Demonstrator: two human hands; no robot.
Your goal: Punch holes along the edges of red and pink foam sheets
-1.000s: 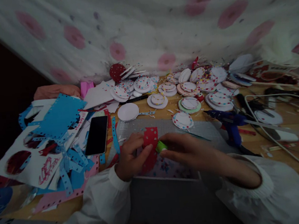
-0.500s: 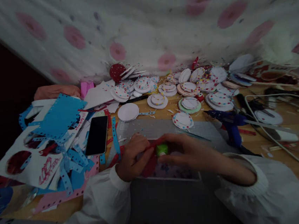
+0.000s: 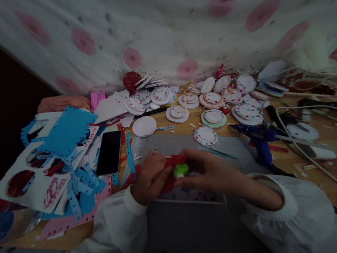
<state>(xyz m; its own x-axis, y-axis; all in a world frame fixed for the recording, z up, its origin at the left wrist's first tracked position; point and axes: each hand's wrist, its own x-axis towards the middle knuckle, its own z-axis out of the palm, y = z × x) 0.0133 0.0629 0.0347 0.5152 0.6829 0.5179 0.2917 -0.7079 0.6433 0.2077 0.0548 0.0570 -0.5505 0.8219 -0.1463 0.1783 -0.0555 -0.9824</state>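
Note:
My left hand is closed on a red sheet at the near edge of the grey cutting mat. Opposite it, my right hand curls its thumb and fingers round a small green object, perhaps a punch, against the sheet's right side. Beneath both hands is a shallow tray with small bits in it, partly hidden. Just beyond my right hand lies a white disc with red and blue dots.
Dotted paper discs crowd the back. A black phone and blue paper scraps lie left. A blue glue gun, a white cable and a white bowl are on the right. A plain white disc sits behind the mat.
My right hand and wrist have shifted slightly left. The green object has moved a little left and shows more clearly. My left hand is almost unmoved.

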